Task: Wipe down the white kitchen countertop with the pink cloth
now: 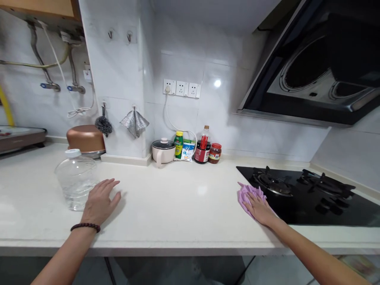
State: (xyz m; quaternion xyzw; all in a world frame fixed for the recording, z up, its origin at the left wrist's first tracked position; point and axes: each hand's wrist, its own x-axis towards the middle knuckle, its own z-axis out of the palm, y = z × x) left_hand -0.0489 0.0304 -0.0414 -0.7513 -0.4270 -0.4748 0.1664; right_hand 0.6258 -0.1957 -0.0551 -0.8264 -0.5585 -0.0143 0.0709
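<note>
Two hands work the pale stone desk (178, 206): the right hand (259, 208) presses flat on a crumpled pink cloth (247, 194) at the black glass hob's (311, 198) edge, wiping apparently unfinished; the left hand (99, 202), open and empty, rests beside a clear plastic water jug (75, 180).

between the clear water jug (76, 180) at the left and the black hob (308, 194) at the right, the white counter (178, 206) lies open. the small pot (163, 150), bottles (203, 145) and jar (215, 153) crowd the back wall, apparently touching. the hood (314, 67) overhangs the hob.
</note>
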